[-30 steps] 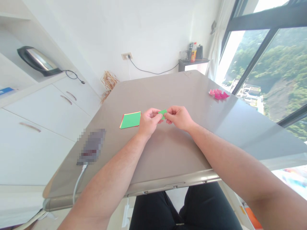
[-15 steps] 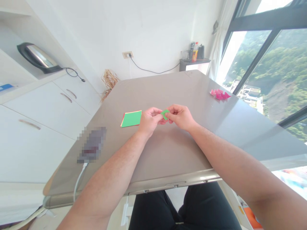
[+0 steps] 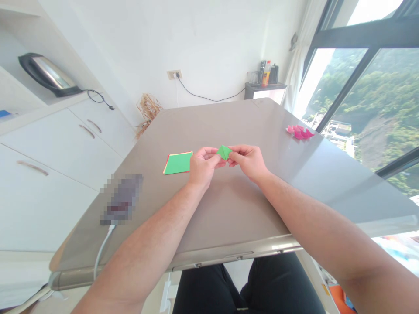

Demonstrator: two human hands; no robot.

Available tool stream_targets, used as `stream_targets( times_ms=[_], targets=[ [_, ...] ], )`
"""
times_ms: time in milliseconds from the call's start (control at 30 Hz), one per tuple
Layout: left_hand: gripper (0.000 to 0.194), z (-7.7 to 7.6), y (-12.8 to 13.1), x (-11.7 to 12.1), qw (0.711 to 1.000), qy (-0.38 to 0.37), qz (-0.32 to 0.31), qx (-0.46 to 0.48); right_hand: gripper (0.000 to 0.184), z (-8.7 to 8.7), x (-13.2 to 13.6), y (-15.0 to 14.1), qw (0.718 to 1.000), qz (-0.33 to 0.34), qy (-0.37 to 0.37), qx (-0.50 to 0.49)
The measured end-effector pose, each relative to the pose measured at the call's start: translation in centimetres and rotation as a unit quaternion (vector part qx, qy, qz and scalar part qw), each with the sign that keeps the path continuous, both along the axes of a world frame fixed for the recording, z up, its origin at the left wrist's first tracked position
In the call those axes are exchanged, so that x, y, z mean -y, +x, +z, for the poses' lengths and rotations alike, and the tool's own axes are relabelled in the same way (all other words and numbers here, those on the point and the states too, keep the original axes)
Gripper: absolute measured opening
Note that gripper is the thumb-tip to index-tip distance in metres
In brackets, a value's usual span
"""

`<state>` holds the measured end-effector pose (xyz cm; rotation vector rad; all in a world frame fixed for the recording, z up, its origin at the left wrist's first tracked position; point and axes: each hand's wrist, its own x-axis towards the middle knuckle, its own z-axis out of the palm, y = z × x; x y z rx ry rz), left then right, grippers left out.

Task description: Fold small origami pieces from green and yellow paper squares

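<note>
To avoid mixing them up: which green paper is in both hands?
The small folded green paper diamond, pinched by the left hand and right hand; the larger green paper square lies flat to the left, held by neither.

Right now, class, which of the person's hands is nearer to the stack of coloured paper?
Left. The left hand is just right of the stack, overlapping its edge in view; the right hand is farther right.

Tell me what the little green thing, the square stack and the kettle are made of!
Little green thing: matte paper, it seems, from its sharp crease. Square stack: probably paper, dull, with thin coloured edges. Kettle: likely polished metal and black plastic; its silver gleams.
</note>
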<state>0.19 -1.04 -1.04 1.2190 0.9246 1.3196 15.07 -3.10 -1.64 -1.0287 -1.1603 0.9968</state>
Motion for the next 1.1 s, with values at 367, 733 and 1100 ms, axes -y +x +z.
stream_targets(
  times_ms=[367, 733, 1100],
  targets=[
    [0.014, -0.1, 0.5, 0.3, 0.998, 0.045, 0.036, -0.013, 0.018, 0.4, 0.2, -0.6, 0.998, -0.053, -0.007, -0.022],
    [0.014, -0.3, 0.1, 0.0, 0.998, 0.047, 0.008, -0.030, 0.016, 0.3, 0.4, -0.3, 0.999, -0.027, 0.014, 0.017],
    [0.011, 0.1, 0.0, 0.2, 1.000, 0.022, -0.012, -0.018, 0.015, 0.8, 0.9, -0.3, 0.998, -0.039, 0.018, 0.039]
  ],
)
